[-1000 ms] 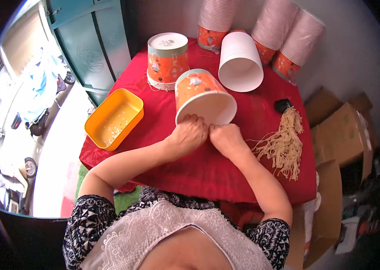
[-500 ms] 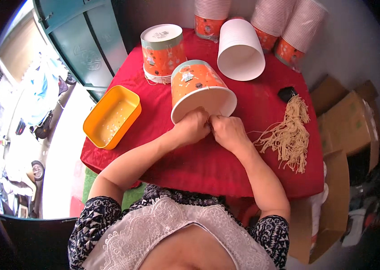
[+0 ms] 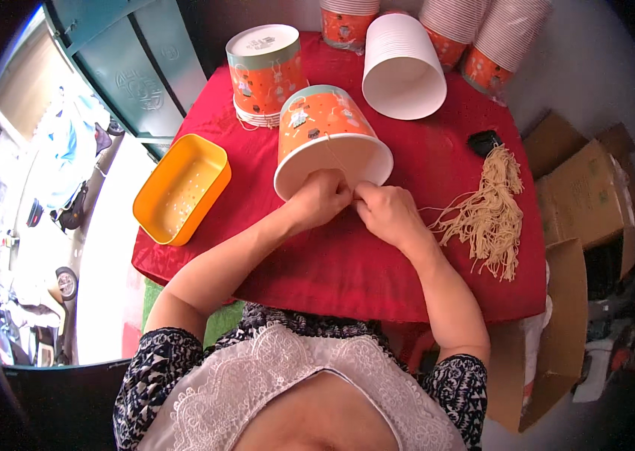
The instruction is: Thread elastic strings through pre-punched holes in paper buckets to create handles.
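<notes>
An orange paper bucket [image 3: 326,120] with a green base band lies on its side in front of me, its white mouth facing me. A thin string [image 3: 338,156] runs from the top of its rim down across the opening to my fingers. My left hand [image 3: 321,197] is closed at the lower edge of the mouth, pinching the string. Close beside it, my right hand [image 3: 391,212] is closed too, its thumb and forefinger pressed together on the string. The fingertips and the exact spot they grip are partly hidden. A bundle of beige strings [image 3: 489,214] lies to the right.
Behind stand an upside-down stack of orange buckets [image 3: 265,71] and a white paper bucket [image 3: 403,71] on its side. A yellow tray [image 3: 182,188] with small white bits sits left on the red tablecloth [image 3: 317,282]. Wrapped bucket stacks [image 3: 509,37] line the back; cardboard boxes [image 3: 580,195] stand right.
My right hand has moved slightly right and down, away from the left. The string across the bucket's mouth now shows more plainly. The whole view has shifted a little.
</notes>
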Available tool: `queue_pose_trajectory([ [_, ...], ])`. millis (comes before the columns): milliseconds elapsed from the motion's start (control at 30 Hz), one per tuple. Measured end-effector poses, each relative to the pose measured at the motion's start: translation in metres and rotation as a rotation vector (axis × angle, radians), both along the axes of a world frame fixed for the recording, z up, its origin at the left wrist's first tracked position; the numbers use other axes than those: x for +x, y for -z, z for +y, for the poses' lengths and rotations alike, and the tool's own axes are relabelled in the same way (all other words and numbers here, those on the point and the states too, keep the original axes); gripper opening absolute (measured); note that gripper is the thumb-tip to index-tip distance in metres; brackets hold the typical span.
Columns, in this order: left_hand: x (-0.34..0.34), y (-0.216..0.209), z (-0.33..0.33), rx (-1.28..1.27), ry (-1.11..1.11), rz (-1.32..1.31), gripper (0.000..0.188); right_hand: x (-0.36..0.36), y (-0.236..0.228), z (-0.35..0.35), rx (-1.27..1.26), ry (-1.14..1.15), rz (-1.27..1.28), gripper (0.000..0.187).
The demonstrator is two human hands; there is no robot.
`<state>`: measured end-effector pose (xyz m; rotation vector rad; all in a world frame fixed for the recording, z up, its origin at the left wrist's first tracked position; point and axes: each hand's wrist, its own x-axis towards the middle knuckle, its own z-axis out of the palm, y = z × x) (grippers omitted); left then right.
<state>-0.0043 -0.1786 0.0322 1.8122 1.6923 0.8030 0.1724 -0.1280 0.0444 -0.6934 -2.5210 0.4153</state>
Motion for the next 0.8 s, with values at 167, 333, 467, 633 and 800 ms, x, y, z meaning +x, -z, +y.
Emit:
queue_pose_trajectory([
  [167, 0.004, -0.016, -0.006, -0.294, -0.041, -0.222, 0.021, 0.016, -0.012, 0.008, -0.243, -0.078, 0.107, 0.013],
  [333, -0.004, -0.004, -0.009, -0.237, 0.076, -0.314, 0.016, 0.021, -0.031, 0.007, -0.324, -0.096, 0.237, 0.012],
  [467, 0.001, 0.011, -0.008, 0.029, 0.075, -0.173, 0.013, 0.014, -0.037, -0.004, -0.034, -0.270, 0.381, 0.014],
  [633, 0.001, 0.008, -0.005, 0.103, 0.047, -0.138, 0.010, 0.004, -0.040, -0.039, 0.398, -0.590, 0.388, 0.025],
  [800, -0.002, 0.005, -0.014, -0.112, 0.027, -0.372, 0.010, 0.003, -0.026, -0.034, 0.283, -0.408, 0.562, 0.007],
])
